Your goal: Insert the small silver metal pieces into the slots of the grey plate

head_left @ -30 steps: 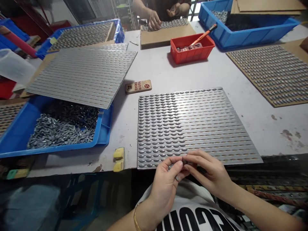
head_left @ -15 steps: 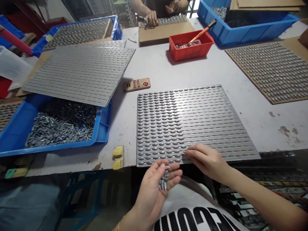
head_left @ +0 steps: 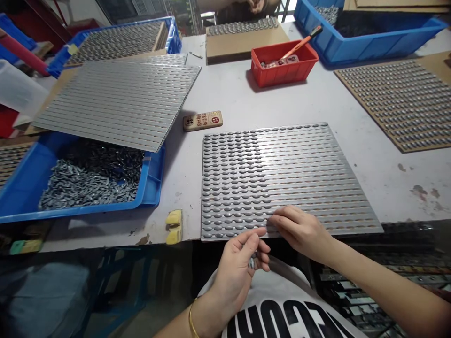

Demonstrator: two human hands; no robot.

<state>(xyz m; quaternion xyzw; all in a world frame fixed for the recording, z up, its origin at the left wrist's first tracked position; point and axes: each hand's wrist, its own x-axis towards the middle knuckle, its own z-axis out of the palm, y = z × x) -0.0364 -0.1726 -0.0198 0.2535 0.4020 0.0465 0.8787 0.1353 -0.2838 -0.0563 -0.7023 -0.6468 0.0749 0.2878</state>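
A grey slotted board (head_left: 306,173) lies at the table's front edge. Small grey oval pieces (head_left: 232,180) fill its left part in rows, and a single row runs along its far edge. Just off the near edge, my left hand (head_left: 237,263) is curled around several loose oval pieces (head_left: 251,262), mostly hidden by the fingers. My right hand (head_left: 299,230) rests over the near part of the board, where the filled section ends. Its fingertips are pinched together at the surface, and whatever they hold is hidden.
To the left, a blue bin (head_left: 151,183) of loose oval pieces sits partly under another slotted board (head_left: 120,101). A red box (head_left: 285,70), a printed tag (head_left: 202,120) and yellow blocks (head_left: 174,226) are on the table. A filled board (head_left: 398,103) lies right; a co-worker's hands (head_left: 255,5) show beyond.
My left hand has closed its fingers around the loose pieces and shifted slightly right. My right hand stays at nearly the same spot. The co-worker's hand has left the far board.
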